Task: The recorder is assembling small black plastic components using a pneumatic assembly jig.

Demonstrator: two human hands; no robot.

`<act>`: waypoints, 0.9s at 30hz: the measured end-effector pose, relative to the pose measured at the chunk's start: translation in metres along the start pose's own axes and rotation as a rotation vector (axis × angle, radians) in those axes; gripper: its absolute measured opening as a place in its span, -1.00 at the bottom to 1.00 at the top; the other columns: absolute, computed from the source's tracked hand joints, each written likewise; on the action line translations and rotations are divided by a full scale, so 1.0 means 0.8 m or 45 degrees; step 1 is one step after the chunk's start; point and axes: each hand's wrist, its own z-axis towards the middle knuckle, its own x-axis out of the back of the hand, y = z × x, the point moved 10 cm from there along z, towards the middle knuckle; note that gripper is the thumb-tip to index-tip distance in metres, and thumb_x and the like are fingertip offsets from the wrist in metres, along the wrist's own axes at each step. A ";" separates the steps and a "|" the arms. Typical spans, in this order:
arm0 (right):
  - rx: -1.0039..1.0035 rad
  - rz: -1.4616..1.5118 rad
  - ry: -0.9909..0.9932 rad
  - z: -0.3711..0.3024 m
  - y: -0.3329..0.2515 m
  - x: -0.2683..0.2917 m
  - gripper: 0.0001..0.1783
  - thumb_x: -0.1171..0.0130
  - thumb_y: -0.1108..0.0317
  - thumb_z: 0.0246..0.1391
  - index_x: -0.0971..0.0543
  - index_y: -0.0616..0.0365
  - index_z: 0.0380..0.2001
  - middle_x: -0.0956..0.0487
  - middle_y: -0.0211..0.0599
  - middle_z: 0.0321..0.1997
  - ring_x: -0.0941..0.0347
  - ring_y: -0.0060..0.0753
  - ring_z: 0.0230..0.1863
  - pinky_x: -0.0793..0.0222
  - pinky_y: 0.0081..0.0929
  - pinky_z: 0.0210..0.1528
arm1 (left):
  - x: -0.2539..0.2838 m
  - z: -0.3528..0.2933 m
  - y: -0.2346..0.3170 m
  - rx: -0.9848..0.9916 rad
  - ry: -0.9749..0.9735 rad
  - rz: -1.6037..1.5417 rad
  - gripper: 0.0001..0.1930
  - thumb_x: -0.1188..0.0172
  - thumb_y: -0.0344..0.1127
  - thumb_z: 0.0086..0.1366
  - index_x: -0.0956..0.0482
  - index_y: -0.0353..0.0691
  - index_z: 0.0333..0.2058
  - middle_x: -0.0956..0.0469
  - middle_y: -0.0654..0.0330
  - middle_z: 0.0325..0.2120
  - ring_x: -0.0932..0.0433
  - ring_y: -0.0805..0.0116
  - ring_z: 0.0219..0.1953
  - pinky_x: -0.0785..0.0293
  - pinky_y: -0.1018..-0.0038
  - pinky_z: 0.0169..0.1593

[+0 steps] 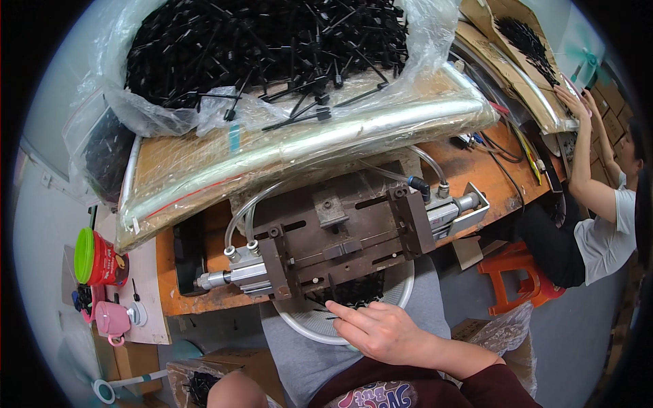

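Observation:
My right hand (381,333) reaches in from the lower right, over the near rim of a round white basket (299,331) on my lap. Its fingers are closed in a pinch, and a thin black plastic cable tie (331,284) sticks up at the index fingertip. More black ties (360,291) lie in the basket, partly hidden by the hand and the machine. Just beyond stands a dark metal clamping fixture (340,231) with an air cylinder (248,277) at each end. My left hand does not show; only a rounded bit of bare skin appears at the lower left edge.
A plastic-lined carton (292,146) heaped with black ties stands behind the fixture on the orange-brown bench (507,177). At left are a red tub (109,260) and a pink cup (112,318). A person (605,217) works at right by an orange stool (513,272).

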 end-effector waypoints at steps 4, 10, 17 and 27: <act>0.050 0.000 -0.059 -0.006 -0.001 -0.019 -0.79 -0.18 0.40 -0.10 -0.53 0.19 -0.32 -0.59 -0.09 0.11 -0.50 -0.54 -0.45 -0.44 -0.54 -0.34 | 0.014 -0.087 0.050 0.056 0.369 -0.454 -0.65 -0.08 -0.03 0.37 -0.54 -0.21 -0.39 -0.57 0.12 -0.41 -0.54 0.31 -0.29 -0.44 0.37 -0.33; 0.041 0.101 -0.314 -0.034 0.003 -0.071 -0.83 -0.17 0.38 -0.08 -0.52 0.18 -0.36 -0.57 -0.06 0.12 -0.58 -0.37 -0.31 -0.52 -0.44 -0.26 | -0.205 -0.123 0.039 1.519 -0.953 -1.537 -0.46 0.18 0.08 0.53 -0.44 -0.24 -0.49 -0.50 0.08 -0.49 -0.49 0.21 -0.41 -0.43 0.32 -0.27; -0.032 0.055 -0.493 -0.059 0.011 -0.123 -0.78 -0.20 0.35 -0.03 -0.52 0.21 -0.29 -0.55 0.00 0.13 -0.60 -0.23 -0.16 -0.50 -0.35 -0.11 | -0.230 -0.085 0.061 1.482 -0.737 -2.662 -0.13 0.56 0.25 0.47 -0.59 -0.46 -0.17 -0.63 -0.17 -0.22 -0.56 -0.06 -0.02 -0.35 0.13 0.18; 0.017 0.157 -0.417 -0.048 -0.011 -0.121 -0.75 -0.24 0.35 -0.08 -0.49 0.17 -0.31 -0.50 -0.29 -0.29 -0.53 -0.29 -0.19 -0.41 -0.35 -0.15 | -0.212 -0.085 0.057 1.546 -0.572 -2.801 -0.36 0.32 0.08 0.44 -0.57 -0.42 -0.15 -0.62 0.02 -0.29 -0.57 0.14 -0.07 -0.44 0.23 0.11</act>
